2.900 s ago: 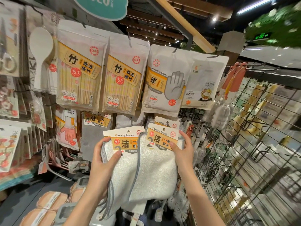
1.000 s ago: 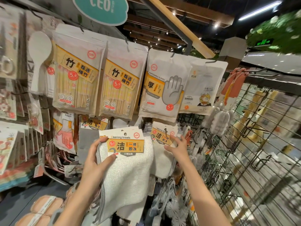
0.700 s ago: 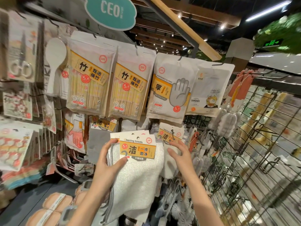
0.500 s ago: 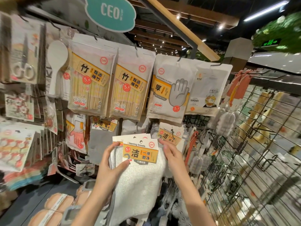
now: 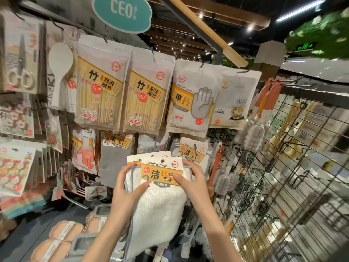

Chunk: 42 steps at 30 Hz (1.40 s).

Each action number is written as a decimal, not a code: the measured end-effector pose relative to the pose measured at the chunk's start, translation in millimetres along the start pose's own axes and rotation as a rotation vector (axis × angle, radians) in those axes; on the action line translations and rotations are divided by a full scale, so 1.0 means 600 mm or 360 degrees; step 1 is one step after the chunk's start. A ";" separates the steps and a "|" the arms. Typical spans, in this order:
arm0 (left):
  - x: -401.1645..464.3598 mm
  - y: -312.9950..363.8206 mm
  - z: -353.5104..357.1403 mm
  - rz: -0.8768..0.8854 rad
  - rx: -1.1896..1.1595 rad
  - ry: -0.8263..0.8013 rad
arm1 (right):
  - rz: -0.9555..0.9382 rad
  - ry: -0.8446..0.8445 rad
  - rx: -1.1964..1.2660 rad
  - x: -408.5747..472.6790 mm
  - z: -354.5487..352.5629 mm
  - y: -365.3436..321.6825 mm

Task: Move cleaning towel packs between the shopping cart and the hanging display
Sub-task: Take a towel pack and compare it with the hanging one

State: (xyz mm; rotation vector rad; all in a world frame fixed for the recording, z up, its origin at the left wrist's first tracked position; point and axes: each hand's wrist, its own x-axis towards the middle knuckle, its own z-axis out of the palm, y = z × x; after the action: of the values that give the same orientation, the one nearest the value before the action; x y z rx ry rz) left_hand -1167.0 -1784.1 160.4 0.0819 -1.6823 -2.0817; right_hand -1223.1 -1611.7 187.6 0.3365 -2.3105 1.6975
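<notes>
Towel pack (image 5: 160, 188) held up in front of display, 2nd pack's card peeking behind; left hand (image 5: 126, 188) & right hand (image 5: 192, 183) both pinching header card. Prob. hanging step: next, line card hole w/ peg by hung pack (image 5: 191, 152), slide on.

You're holding white cleaning towel packs (image 5: 156, 208) edged in grey, their header card (image 5: 162, 172) showing white with an orange band and red price dots. The chopstick packs (image 5: 102, 87) above are showing pale yellow sticks under orange labels — the disposable gloves bag (image 5: 194, 99) is showing a grey hand print. The CEO sign (image 5: 121, 12) is glowing teal.
</notes>
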 end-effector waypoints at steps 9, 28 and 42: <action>0.001 0.004 0.016 -0.0011 0.0016 0.0009 | 0.0056 -0.0094 0.0069 -0.003 -0.017 -0.003; 0.026 -0.013 0.005 0.0037 0.0005 -0.0075 | 0.0114 0.0219 0.0323 0.022 -0.071 0.051; 0.058 -0.025 0.005 0.0150 0.0060 0.0001 | 0.0172 0.0373 0.0226 0.105 -0.102 0.066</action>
State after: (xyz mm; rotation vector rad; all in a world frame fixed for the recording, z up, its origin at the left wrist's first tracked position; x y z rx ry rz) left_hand -1203.6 -1792.3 155.2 0.0146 -1.6917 -1.9812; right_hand -1291.7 -1544.1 191.0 0.0357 -2.0791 1.8478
